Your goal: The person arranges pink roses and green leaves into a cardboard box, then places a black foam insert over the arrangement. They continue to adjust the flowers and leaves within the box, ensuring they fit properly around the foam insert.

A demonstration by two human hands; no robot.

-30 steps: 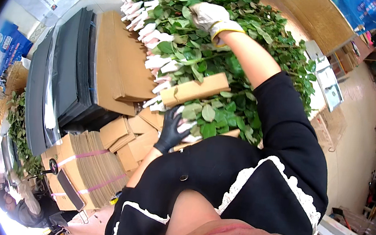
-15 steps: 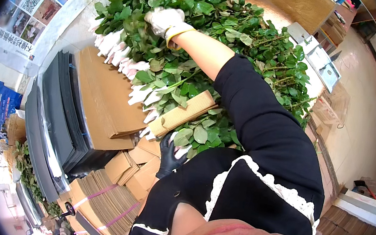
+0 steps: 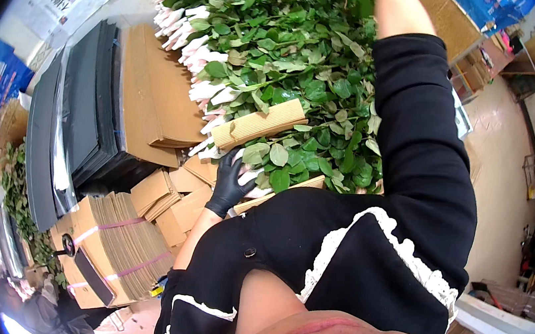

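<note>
A thick pile of leafy green rose stems (image 3: 321, 60) lies in front of me, their heads in white and pale pink sleeves (image 3: 200, 59) along the left side. My left hand (image 3: 232, 179), in a black glove, is closed around a white-sleeved rose (image 3: 248, 173) at the pile's near edge. Beside it, a roll of tan corrugated cardboard (image 3: 259, 124) rests on the leaves. My right arm (image 3: 416, 98) stretches over the right part of the pile to the top edge. The right hand lies beyond the picture, apart from a yellowish bit of cuff.
Left of the pile stand brown cardboard sheets (image 3: 155, 100) and dark grey sheets (image 3: 97, 113). Nearer are loose cardboard pieces (image 3: 182, 207) and a strapped cardboard stack (image 3: 115, 235). A corrugated strip (image 3: 277, 195) lies by my body. Pale floor (image 3: 498, 168) runs along the right.
My right hand, in a white glove over the leaves before, has moved up and right out of the picture. The view has shifted; my left hand stays at the near edge.
</note>
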